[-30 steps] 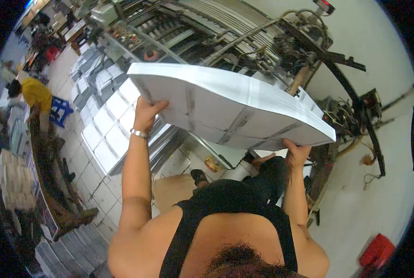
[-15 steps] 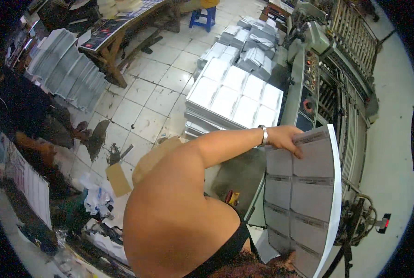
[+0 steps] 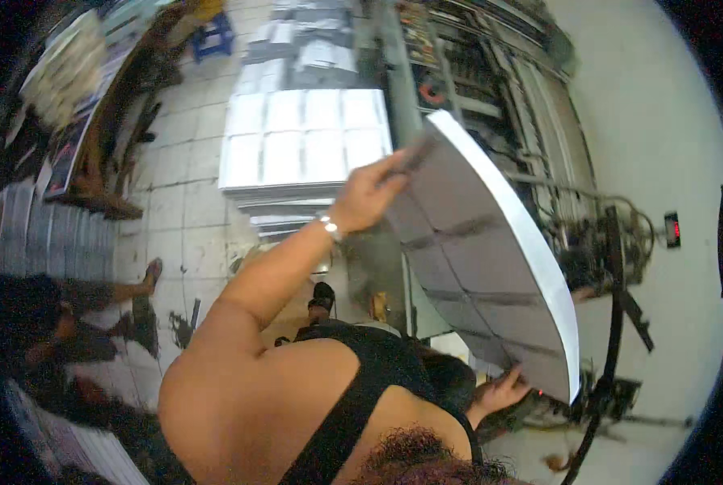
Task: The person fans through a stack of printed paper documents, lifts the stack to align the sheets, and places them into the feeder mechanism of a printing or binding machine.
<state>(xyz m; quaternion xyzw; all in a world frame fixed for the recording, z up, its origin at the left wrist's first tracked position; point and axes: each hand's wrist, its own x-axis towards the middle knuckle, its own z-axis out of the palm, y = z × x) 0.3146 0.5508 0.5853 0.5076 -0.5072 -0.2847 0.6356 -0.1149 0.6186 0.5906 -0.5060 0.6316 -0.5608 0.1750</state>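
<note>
White paper, edge-lit along its right side, forms the sheet stack (image 3: 476, 257) held aslant between the wearer's two hands, in front of the machine (image 3: 531, 137). Head view, looking down: from where I stand, the stack bows gently, its panelled, shaded face turned toward the wearer. The left hand (image 3: 371, 194) clasps the far end, thumb on the panelled face; the right hand (image 3: 503, 393) holds the near end from below, its fingertips partly hidden. Gripping opposite ends presumably spreads the load and checks the sag of such limp material. To the left of the stack, a paper pile (image 3: 303, 139) with similar panels sits squared on the tiled floor, probably so its edges stay even. Pose: the left arm reaches out and away, elbow slightly bent, the wrist with its bracelet (image 3: 329, 226) level with the pile's near edge; the right arm is mostly hidden by the torso, its hand close to the body, palm tipped upward.
</note>
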